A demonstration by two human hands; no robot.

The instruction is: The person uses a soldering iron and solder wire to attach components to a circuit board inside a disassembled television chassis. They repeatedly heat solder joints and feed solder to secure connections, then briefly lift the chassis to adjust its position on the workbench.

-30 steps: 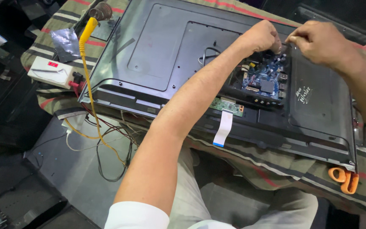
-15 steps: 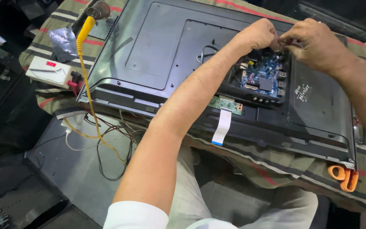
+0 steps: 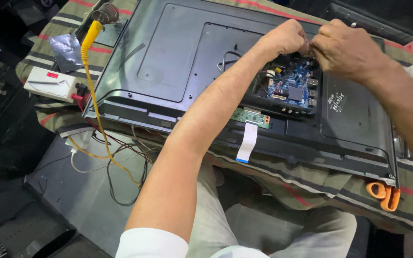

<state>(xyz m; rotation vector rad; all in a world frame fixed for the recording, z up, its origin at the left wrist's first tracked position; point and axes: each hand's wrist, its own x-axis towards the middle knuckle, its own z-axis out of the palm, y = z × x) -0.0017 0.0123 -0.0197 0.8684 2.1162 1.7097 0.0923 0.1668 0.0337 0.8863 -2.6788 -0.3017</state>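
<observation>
A flat television (image 3: 178, 62) lies face down on a striped cloth, its dark back panel up. An open bay shows a blue circuit board (image 3: 290, 88). My left hand (image 3: 288, 37) and my right hand (image 3: 345, 50) meet knuckle to knuckle just above the board's far edge, fingers curled and pinched together. What they pinch is hidden between the fingers. A small green board (image 3: 250, 116) with a white ribbon cable (image 3: 247, 142) sits at the panel's near edge.
A yellow-handled soldering iron (image 3: 92, 38) and its yellow cord lie at the left, beside a white box with a red display (image 3: 51, 83). Loose wires (image 3: 120, 162) hang below. Orange scissor handles (image 3: 383, 193) rest at the right on the striped cloth (image 3: 321, 191).
My right hand has moved left to close against my left hand above the blue board. The view has shifted slightly.
</observation>
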